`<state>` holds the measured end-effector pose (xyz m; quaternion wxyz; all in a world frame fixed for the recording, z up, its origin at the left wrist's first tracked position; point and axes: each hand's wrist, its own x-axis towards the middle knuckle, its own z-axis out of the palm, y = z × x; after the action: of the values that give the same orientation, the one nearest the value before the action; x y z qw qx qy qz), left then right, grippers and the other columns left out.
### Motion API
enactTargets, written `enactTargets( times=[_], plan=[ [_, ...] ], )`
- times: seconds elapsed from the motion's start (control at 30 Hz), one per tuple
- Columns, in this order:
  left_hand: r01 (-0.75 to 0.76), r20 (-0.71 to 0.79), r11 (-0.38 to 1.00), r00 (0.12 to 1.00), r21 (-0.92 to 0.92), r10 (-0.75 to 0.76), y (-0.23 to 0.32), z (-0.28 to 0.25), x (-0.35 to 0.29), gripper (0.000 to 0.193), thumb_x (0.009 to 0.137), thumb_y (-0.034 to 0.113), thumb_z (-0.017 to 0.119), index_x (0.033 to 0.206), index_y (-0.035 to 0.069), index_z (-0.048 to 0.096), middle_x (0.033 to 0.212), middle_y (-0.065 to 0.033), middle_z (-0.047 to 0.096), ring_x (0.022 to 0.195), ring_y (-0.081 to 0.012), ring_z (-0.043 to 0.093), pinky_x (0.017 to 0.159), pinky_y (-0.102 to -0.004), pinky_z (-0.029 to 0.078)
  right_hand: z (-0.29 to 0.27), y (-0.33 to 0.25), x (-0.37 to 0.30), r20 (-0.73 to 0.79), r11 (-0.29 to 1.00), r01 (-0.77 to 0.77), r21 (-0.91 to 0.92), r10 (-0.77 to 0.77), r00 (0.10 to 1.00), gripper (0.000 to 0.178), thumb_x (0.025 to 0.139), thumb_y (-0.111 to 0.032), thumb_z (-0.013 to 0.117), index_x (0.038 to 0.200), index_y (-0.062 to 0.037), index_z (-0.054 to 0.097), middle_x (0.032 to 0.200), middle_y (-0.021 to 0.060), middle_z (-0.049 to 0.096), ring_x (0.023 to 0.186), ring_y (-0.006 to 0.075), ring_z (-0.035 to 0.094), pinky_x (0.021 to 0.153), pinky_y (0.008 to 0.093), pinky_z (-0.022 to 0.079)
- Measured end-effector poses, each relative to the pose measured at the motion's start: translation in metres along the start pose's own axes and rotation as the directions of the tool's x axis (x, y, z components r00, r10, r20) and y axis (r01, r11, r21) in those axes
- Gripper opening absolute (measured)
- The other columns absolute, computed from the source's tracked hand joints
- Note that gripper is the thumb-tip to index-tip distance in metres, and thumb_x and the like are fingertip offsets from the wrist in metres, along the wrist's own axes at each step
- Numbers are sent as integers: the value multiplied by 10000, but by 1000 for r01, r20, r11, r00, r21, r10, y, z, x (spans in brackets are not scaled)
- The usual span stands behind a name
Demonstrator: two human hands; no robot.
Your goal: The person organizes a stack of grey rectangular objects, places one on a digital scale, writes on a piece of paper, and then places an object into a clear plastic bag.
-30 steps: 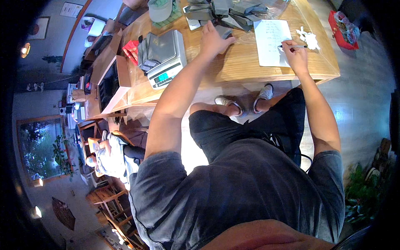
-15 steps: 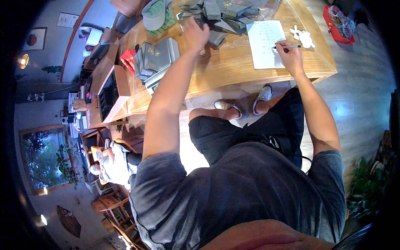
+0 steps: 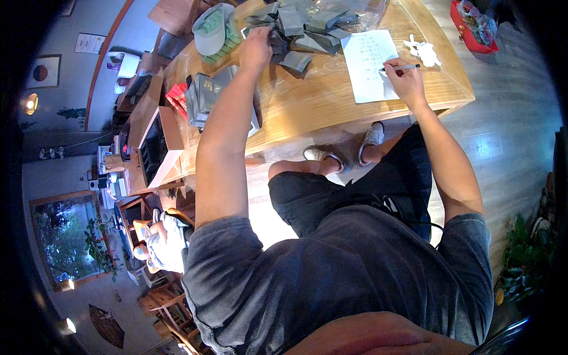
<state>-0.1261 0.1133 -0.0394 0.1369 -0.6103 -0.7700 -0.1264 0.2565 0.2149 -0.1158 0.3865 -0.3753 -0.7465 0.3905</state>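
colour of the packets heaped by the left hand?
Grey packets, beside the left hand; shows best in the head view.

Smooth wood with a soft sheen and visible grain forms the table [image 3: 313, 103], where we see grey packets [image 3: 296, 61] in slick, plastic-looking skins — and a sheet [image 3: 367, 70] of flat, matt white paper. We find the T-shirt [image 3: 343, 266] in matt, faded-looking cloth, the floor [image 3: 488, 145] glossy.
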Motion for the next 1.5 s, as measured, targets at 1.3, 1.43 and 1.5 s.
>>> enactTargets(
  times=[1.3,1.43,1.5],
  plan=[
    [368,327,925,866,98,-379,-111,-140,-41,612,758,280,742,1248,-44,572,1048,-208,699,781,-275,702,746,-372,557,3,19,3,-18,999,31,15,-31,999,211,889,-214,664,956,-19,712,720,100,681,651,141,613,621,286,477],
    [316,333,914,859,254,-389,-129,-131,-55,648,720,357,754,1227,-13,594,1092,-212,678,1050,-345,646,939,-402,487,10,19,6,-6,998,19,65,-18,1000,214,885,-219,670,951,-20,712,718,98,683,652,140,617,620,287,479],
    [338,333,904,848,261,-413,-127,-123,-57,659,715,340,750,1249,-10,586,1119,-216,672,1064,-343,643,939,-399,490,8,18,5,-7,999,21,37,-20,1000,212,883,-224,673,954,-28,714,723,96,686,656,141,621,623,286,483]
  ],
)
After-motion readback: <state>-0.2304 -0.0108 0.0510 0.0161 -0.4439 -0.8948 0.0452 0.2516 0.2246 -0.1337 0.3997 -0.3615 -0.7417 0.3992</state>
